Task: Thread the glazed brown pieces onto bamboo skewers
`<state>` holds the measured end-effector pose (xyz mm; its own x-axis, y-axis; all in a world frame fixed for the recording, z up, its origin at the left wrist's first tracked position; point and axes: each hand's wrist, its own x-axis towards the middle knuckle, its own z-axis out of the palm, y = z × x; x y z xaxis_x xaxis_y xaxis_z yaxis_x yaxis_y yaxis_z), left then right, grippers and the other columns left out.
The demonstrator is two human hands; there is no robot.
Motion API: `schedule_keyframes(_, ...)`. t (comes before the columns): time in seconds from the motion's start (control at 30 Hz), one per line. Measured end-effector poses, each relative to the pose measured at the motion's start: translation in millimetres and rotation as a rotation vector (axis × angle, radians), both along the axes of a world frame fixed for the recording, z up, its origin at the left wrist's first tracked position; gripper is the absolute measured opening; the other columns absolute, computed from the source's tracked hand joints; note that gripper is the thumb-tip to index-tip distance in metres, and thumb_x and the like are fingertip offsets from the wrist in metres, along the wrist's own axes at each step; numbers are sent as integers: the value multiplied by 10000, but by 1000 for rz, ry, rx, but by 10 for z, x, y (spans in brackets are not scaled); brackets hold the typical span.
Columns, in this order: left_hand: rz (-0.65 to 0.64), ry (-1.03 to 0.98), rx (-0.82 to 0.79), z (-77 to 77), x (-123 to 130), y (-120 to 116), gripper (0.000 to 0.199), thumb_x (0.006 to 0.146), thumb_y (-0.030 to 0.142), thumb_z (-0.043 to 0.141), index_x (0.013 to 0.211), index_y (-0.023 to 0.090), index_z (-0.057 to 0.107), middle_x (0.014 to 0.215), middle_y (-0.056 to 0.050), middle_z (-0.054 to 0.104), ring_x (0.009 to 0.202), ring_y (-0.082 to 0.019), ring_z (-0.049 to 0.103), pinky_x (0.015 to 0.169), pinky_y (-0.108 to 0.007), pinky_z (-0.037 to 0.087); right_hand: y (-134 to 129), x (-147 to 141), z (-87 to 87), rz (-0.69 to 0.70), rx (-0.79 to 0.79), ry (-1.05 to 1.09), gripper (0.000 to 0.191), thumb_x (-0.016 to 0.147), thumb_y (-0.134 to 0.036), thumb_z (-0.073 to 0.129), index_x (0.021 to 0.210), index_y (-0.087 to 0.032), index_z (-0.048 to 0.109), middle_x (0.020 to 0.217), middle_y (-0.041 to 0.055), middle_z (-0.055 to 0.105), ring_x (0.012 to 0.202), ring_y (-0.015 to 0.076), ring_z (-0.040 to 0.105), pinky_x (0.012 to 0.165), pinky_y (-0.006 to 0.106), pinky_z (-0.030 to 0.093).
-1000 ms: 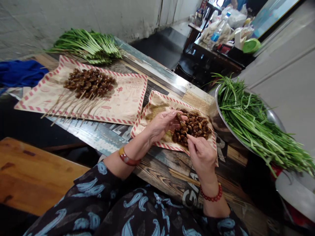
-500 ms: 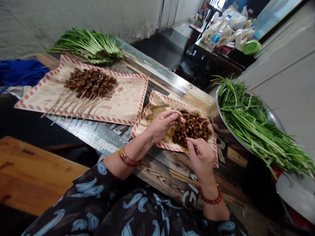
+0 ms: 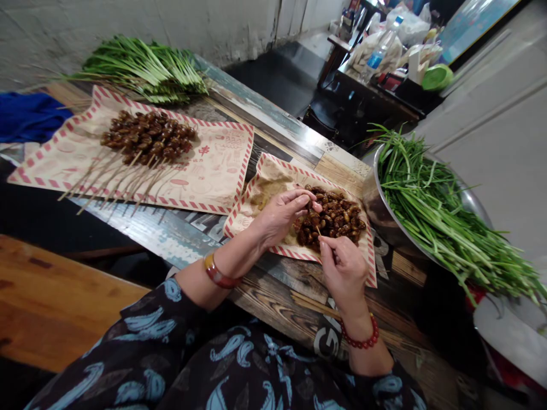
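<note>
My right hand (image 3: 345,270) pinches a thin wooden skewer (image 3: 318,232), whose tip end points up toward my left fingers. My left hand (image 3: 277,219) is closed in a pinch around a brown pupa at the upper part of that skewer; the fingers partly hide it. Below and beside both hands lies a heap of glossy brown pupae (image 3: 339,213), resembling silkworm pupae, on a sheet of red-striped paper (image 3: 239,222). To the left, several loaded skewers of pupae (image 3: 149,136) lie side by side on a larger striped paper (image 3: 213,191), bare stick ends toward me.
Green chives (image 3: 141,68) lie at the table's far left, near a blue cloth (image 3: 29,117). A metal basin (image 3: 387,219) heaped with chives stands at right. Bare skewers (image 3: 314,304) lie in front of my right hand. A wooden bench (image 3: 64,302) is at lower left.
My right hand has shifted slightly left and up with the skewer, closer to my left hand. My left hand keeps its pinch. The whole view has moved a little.
</note>
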<state>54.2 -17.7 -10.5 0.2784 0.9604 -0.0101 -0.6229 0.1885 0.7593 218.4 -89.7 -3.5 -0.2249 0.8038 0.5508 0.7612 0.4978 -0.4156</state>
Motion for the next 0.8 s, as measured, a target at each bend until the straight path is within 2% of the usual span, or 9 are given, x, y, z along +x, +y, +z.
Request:
schedule_keyframes(0.3, -17, -14, -37, 29, 38, -25, 241, 759, 353, 743, 873, 148, 690, 797, -47, 710, 809, -131, 627, 754, -246, 405, 31, -66, 31, -14, -29, 17, 186, 930, -155, 503, 870, -176, 678, 755, 51, 682, 696, 157, 612, 645, 286, 495)
schedule_keyframes(0.43, -66, -102, -82, 82, 16, -40, 404, 749, 428, 752, 1045, 167, 667, 937, -78, 731, 869, -158, 657, 813, -278, 435, 57, -104, 78, 4, -93, 122, 177, 931, -179, 514, 865, -186, 678, 785, 40, 698, 723, 151, 630, 676, 288, 509)
schedule_keyframes(0.53, -137, -74, -113, 96, -6, -52, 492, 732, 456, 765, 1105, 157, 648, 1025, -112, 728, 898, -170, 668, 846, -300, 442, 68, -117, 95, -21, -153, 212, 173, 930, -215, 529, 871, -191, 690, 770, 26, 697, 681, 142, 622, 651, 283, 512)
schedule_keyframes(0.67, -276, -22, -110, 45, 0, -60, 453, 692, 406, 809, 1023, 124, 686, 958, -120, 740, 874, -173, 675, 876, -307, 431, 67, -102, 75, -65, -213, 293, 168, 919, -261, 557, 893, -192, 708, 783, 26, 707, 639, 135, 612, 611, 276, 507)
schedule_keyframes(0.8, -233, -62, -103, 8, 8, -46, 356, 733, 391, 778, 962, 130, 701, 891, -96, 741, 871, -171, 675, 901, -325, 419, 48, -69, 27, -53, -293, 342, 183, 917, -290, 567, 883, -187, 714, 775, 28, 701, 625, 130, 613, 588, 268, 498)
